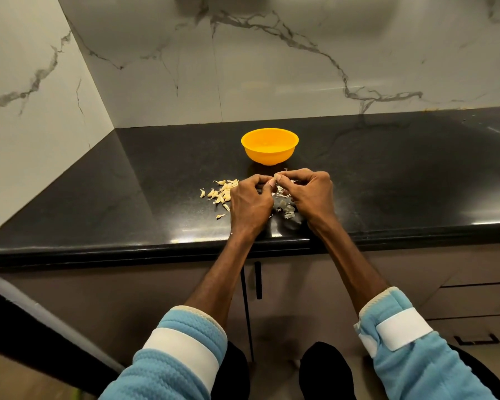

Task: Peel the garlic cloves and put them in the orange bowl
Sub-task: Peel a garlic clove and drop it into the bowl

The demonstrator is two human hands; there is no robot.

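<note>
Mid-peel just in front of the bowl (269,158): left hand (250,203) and right hand (312,194) pinch one clove (278,178); next, probably, strip it and drop it in.

A single wide head-worn camera looks forward and down, close above the glossy black stone countertop (127,183), facing the veined white marble wall (272,67).

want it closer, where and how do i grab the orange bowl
Pinch the near rim of the orange bowl, coming down from above. It stands upright, mouth open, and its round wall tapers to a small foot, so the rim likely grips best.
</note>
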